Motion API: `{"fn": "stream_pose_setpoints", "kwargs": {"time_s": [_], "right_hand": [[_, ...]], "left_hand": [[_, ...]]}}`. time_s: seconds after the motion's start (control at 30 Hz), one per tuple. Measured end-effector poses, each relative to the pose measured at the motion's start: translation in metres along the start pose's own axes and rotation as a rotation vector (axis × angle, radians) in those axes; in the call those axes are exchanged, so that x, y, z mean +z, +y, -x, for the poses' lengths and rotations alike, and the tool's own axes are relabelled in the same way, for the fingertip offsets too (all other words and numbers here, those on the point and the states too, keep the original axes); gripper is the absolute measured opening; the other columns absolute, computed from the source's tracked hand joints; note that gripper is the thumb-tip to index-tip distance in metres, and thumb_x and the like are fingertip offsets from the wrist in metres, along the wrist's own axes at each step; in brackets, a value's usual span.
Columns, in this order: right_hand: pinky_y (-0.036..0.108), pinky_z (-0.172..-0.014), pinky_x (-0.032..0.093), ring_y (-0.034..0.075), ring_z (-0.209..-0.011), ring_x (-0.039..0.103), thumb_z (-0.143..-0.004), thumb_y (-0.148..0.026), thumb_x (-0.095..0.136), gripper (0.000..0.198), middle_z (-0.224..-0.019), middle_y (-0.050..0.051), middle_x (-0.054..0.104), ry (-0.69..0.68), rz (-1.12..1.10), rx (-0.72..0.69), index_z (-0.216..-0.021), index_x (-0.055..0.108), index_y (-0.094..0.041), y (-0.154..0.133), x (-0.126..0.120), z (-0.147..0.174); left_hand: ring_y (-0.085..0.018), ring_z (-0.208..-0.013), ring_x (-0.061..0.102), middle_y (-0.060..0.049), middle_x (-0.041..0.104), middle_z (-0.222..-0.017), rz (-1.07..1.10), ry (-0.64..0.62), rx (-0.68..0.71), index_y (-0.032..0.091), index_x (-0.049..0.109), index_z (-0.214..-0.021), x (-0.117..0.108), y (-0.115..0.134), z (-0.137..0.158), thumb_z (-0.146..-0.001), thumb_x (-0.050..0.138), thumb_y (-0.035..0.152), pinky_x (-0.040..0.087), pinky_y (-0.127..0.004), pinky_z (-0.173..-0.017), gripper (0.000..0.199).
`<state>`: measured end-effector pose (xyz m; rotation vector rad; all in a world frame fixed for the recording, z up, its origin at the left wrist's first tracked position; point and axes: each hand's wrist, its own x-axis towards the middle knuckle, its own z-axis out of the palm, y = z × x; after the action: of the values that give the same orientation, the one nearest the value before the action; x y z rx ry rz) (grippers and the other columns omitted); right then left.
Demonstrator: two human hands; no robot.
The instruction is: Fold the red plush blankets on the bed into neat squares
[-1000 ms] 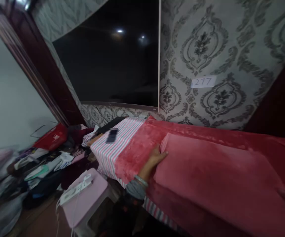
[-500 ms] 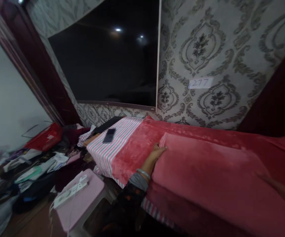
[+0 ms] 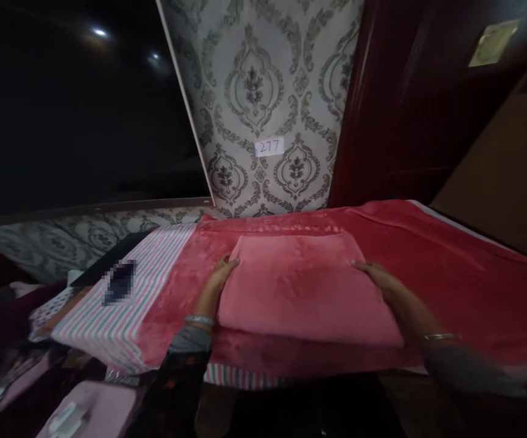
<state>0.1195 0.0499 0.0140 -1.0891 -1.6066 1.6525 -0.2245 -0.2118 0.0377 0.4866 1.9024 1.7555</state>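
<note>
A folded pink blanket (image 3: 300, 292), soft and plush-looking, lies flat in front of me. My left hand (image 3: 221, 269) grips its left edge, thumb on top and the other fingers partly hidden at the side. On the opposite edge, my right hand (image 3: 375, 274) holds the blanket the same way, its fingers mostly tucked out of sight. Beneath the blanket spreads a red plush cover (image 3: 432, 274), which lies over a cloth with pink, white and grey stripes (image 3: 154, 261).
A dark pixelated object (image 3: 120, 283) rests on the striped cloth. At lower left stands a pink stool (image 3: 103, 404) with a white power strip (image 3: 68, 420), near piled clothes (image 3: 17, 377). A large black television (image 3: 85, 115) hangs on the patterned wall behind.
My view has swung to the right. The right hand, blurred at the frame's edge before, now shows clearly on the blanket's right side. The blanket appears smaller and squarer, with both hands on it.
</note>
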Motion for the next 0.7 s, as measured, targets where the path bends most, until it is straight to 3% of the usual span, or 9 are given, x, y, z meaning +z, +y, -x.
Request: {"fn": "stream_pose_setpoints", "kwargs": {"time_s": [0.13, 0.3, 0.5, 0.6, 0.7], "right_hand": [[0.042, -0.073, 0.060, 0.029, -0.074, 0.072, -0.071, -0.039, 0.076, 0.019, -0.070, 0.009, 0.073, 0.031, -0.052, 0.092, -0.075, 0.071, -0.021, 0.018, 0.002, 0.005], [0.042, -0.072, 0.060, 0.030, -0.078, 0.073, -0.074, -0.045, 0.073, 0.026, -0.073, 0.009, 0.075, -0.157, -0.117, 0.152, -0.081, 0.073, -0.020, 0.012, -0.001, 0.010], [0.040, -0.072, 0.061, 0.026, -0.072, 0.073, -0.081, -0.046, 0.064, 0.028, -0.076, 0.009, 0.076, -0.254, -0.146, 0.225, -0.086, 0.074, -0.020, 0.006, 0.000, 0.021], [0.041, -0.072, 0.060, 0.027, -0.076, 0.074, -0.082, -0.046, 0.062, 0.029, -0.079, 0.010, 0.076, -0.306, -0.126, 0.209, -0.084, 0.073, -0.020, 0.008, 0.001, 0.022], [0.041, -0.073, 0.060, 0.029, -0.079, 0.074, -0.072, -0.039, 0.071, 0.020, -0.077, 0.009, 0.076, -0.266, -0.153, 0.133, -0.082, 0.071, -0.022, 0.006, 0.002, 0.023]], "left_hand": [[-0.027, -0.085, 0.072, -0.005, 0.075, -0.076, -0.057, -0.006, -0.031, 0.016, 0.070, -0.090, -0.003, -0.019, -0.001, -0.060, 0.088, 0.035, 0.056, -0.040, -0.085, 0.039], [-0.029, -0.073, 0.072, -0.010, 0.076, -0.075, -0.072, -0.050, -0.091, 0.015, 0.072, -0.084, -0.005, -0.023, -0.007, -0.063, 0.084, 0.045, 0.058, -0.043, -0.076, 0.039], [-0.029, -0.080, 0.074, -0.009, 0.078, -0.084, -0.037, -0.152, -0.108, 0.018, 0.073, -0.092, -0.007, -0.020, 0.001, -0.057, 0.088, 0.049, 0.060, -0.041, -0.075, 0.049], [-0.030, -0.079, 0.074, -0.008, 0.078, -0.083, -0.024, -0.190, -0.095, 0.019, 0.072, -0.093, -0.007, -0.017, 0.008, -0.055, 0.090, 0.048, 0.060, -0.043, -0.074, 0.051], [-0.029, -0.076, 0.074, -0.007, 0.077, -0.078, -0.037, -0.178, -0.063, 0.020, 0.071, -0.088, -0.005, -0.010, 0.012, -0.053, 0.090, 0.044, 0.060, -0.043, -0.073, 0.047]]}}
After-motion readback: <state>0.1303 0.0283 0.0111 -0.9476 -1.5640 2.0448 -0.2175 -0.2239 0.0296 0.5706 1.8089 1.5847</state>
